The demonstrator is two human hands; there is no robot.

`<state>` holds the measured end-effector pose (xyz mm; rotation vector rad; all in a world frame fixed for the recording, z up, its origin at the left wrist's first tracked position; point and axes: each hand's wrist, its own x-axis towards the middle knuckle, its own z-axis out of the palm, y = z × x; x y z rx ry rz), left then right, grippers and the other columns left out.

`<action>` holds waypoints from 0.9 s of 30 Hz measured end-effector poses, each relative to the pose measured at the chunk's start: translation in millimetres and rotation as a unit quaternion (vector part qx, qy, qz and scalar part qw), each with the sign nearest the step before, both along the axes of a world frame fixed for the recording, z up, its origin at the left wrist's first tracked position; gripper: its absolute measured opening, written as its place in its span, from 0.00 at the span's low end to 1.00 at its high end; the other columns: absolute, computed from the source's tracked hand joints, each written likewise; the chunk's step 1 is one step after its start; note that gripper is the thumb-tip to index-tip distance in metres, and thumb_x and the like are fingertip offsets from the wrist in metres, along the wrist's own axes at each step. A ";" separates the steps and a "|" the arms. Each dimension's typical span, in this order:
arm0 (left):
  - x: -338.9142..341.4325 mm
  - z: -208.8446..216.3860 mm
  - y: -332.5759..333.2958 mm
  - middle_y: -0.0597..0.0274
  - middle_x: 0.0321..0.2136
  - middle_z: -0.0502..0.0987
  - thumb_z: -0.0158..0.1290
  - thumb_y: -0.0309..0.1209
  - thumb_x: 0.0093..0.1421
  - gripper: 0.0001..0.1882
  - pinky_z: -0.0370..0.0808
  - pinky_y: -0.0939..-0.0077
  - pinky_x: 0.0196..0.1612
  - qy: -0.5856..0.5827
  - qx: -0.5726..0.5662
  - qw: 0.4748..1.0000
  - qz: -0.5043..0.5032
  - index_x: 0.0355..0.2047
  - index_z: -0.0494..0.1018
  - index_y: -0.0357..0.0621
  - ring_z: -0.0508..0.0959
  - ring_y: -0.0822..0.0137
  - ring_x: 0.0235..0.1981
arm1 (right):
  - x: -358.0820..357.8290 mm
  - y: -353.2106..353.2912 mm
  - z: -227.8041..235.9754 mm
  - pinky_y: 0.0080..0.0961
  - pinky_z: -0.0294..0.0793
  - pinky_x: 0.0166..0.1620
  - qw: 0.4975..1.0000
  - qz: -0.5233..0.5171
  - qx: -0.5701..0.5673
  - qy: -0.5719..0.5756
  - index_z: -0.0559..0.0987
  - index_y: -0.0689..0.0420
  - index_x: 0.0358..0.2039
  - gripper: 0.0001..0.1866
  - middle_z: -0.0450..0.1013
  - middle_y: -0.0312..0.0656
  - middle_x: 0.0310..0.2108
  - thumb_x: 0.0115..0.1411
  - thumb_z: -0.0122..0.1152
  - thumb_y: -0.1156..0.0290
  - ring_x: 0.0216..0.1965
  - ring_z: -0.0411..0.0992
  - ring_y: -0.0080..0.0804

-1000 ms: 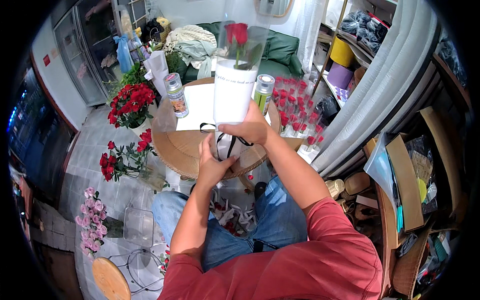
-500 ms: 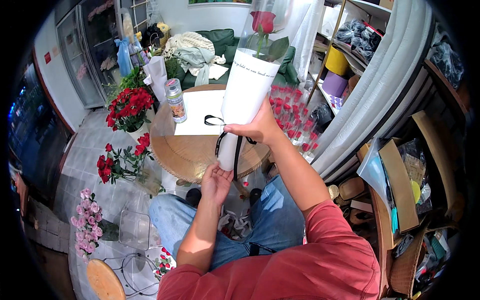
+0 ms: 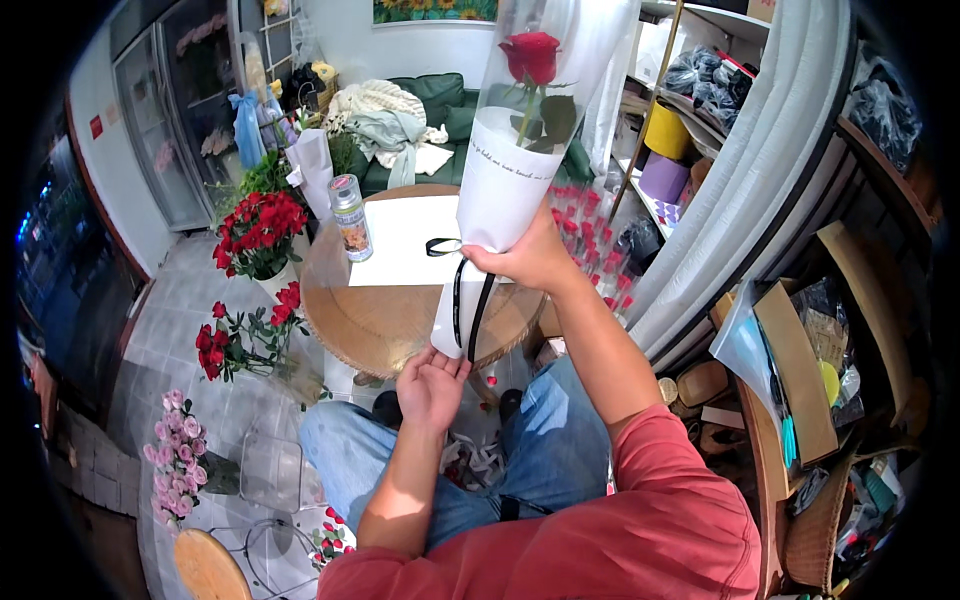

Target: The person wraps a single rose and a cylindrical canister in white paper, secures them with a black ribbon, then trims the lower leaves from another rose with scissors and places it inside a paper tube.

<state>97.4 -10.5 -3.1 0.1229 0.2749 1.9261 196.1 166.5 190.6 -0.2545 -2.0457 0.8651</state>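
Aloft, single red rose (image 3: 530,57): upright, leaning slightly right, above the right part of a round wooden table (image 3: 365,325), in clear film (image 3: 590,45) and a white paper wrap (image 3: 505,195) narrowing toward its lower end.
Black ribbon (image 3: 479,318): around the wrap's narrow part, a loop out to the left, tails hanging down the near side.
Right hand (image 3: 530,258): grasps the wrap beside the ribbon, thumb across the near face.
Left hand (image 3: 430,390): palm up, fingers loosely bent, not clenched, fingertips by the wrap's lower end; whether they touch it, I cannot tell.
Tabletop: a white sheet (image 3: 400,240), with a spray can (image 3: 350,218) at its left.
Left floor: two bunches of red roses, the far one (image 3: 262,228) fuller than the near one (image 3: 212,352); pink roses (image 3: 177,460) nearer.
Right of table: many sleeved red roses (image 3: 590,235).
Far side: a green sofa (image 3: 440,95).
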 end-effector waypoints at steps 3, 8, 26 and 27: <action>-1.8 -3.4 -2.9 0.53 0.54 0.76 0.47 0.37 0.66 0.17 0.65 0.53 0.62 -0.011 0.018 1.000 -0.009 0.51 0.69 0.41 0.74 0.56 0.55 | 0.9 -2.4 0.4 0.34 0.72 0.58 1.000 -0.005 0.003 0.007 0.61 0.61 0.64 0.51 0.72 0.47 0.54 0.42 0.82 0.65 0.54 0.73 0.36; -2.8 -5.4 -2.2 0.54 0.52 0.77 0.47 0.37 0.66 0.17 0.66 0.53 0.61 -0.015 0.016 1.000 -0.012 0.50 0.69 0.41 0.75 0.56 0.54 | 1.4 4.7 -4.0 0.35 0.72 0.58 1.000 -0.010 -0.006 0.002 0.62 0.61 0.63 0.50 0.72 0.48 0.52 0.42 0.82 0.65 0.53 0.73 0.36; -13.6 -36.4 7.1 0.58 0.46 0.83 0.49 0.31 0.69 0.11 0.72 0.58 0.54 -0.005 -0.071 0.997 0.004 0.49 0.74 0.42 0.80 0.61 0.48 | -10.2 -16.5 2.5 0.39 0.77 0.57 0.943 0.263 -0.198 0.055 0.72 0.65 0.56 0.46 0.75 0.48 0.53 0.36 0.86 0.65 0.53 0.78 0.40; -11.4 -32.6 6.8 0.60 0.42 0.83 0.51 0.29 0.68 0.08 0.74 0.59 0.51 -0.009 -0.074 0.997 0.001 0.45 0.75 0.45 0.81 0.62 0.46 | -11.1 -16.8 2.7 0.39 0.78 0.56 0.946 0.257 -0.187 0.057 0.73 0.66 0.54 0.44 0.76 0.48 0.51 0.37 0.86 0.66 0.50 0.79 0.40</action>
